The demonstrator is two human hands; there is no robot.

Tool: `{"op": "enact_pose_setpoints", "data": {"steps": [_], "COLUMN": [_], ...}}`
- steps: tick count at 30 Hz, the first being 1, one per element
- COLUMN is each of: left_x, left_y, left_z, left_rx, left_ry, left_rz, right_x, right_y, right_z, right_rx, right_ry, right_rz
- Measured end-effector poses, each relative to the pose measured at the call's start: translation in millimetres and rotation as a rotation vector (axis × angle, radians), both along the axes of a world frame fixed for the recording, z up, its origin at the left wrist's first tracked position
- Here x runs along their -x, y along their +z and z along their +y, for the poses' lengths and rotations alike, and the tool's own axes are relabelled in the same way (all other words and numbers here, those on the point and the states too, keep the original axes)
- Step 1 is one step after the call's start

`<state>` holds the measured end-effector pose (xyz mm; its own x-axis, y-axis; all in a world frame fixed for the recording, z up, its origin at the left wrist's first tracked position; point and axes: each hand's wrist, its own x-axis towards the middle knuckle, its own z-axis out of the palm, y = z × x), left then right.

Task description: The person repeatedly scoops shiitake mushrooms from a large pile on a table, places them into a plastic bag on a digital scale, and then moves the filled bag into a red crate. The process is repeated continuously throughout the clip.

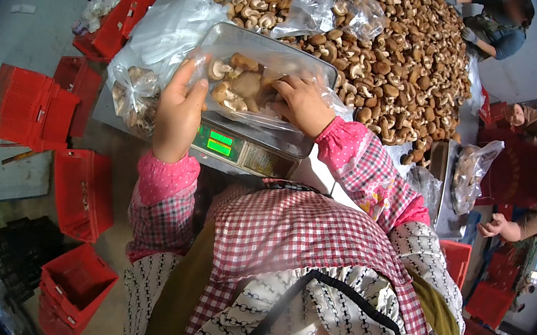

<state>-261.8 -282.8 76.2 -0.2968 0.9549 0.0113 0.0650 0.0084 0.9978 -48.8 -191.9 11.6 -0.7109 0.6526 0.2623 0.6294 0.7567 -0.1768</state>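
Observation:
A clear plastic bag of mushrooms (245,85) lies on the steel pan of a digital scale (323,62), whose green display (219,142) is lit. At the bag's left end, my left hand (180,109) holds the film between thumb and fingers. My right hand (302,103) rests at the other end, fingers bent over the mushrooms and the bag's edge; its fingertips are partly hidden by film. A tied bag of mushrooms (136,98) sits just left of my left hand, and a stack of empty clear bags (171,25) lies behind it.
A large heap of loose shiitake mushrooms (385,50) spreads right and behind, with a filled bag (351,4) on it. Red plastic crates (83,192) stand on the floor at left. A gloved co-worker (496,25) is across the heap; another person (528,169) is at right, near a bagged portion (470,174).

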Motion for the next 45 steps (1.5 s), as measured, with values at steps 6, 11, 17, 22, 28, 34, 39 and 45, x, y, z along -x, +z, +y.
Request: {"op": "enact_pose_setpoints", "data": {"steps": [6,11,17,22,28,34,39,45], "left_x": [-16,-12,-11,-4,-11,17,49,69], "left_y": [10,13,12,4,-5,5,5,-1], "left_z": [14,12,11,8,9,-18,-49,-75], "left_rx": [-0.069,-0.054,-0.027,-0.076,-0.032,-0.018,-0.098,-0.087], "left_ry": [-0.118,-0.124,-0.164,-0.039,-0.073,-0.018,0.199,0.267], "left_rz": [-0.046,-0.05,-0.034,-0.101,-0.029,0.115,0.04,0.133], "right_x": [-12,41,96,75,6,-119,-261,-222], "right_y": [-9,45,19,19,17,77,-49,-165], "right_z": [47,32,48,36,15,-7,-18,-107], "right_rx": [0.031,0.257,0.307,0.189,0.029,0.248,0.877,1.015], "right_ry": [0.05,-0.103,-0.132,-0.046,0.076,-0.275,-0.769,-0.743], "right_rz": [0.215,-0.129,-0.142,-0.088,0.388,1.258,0.923,0.723]}}
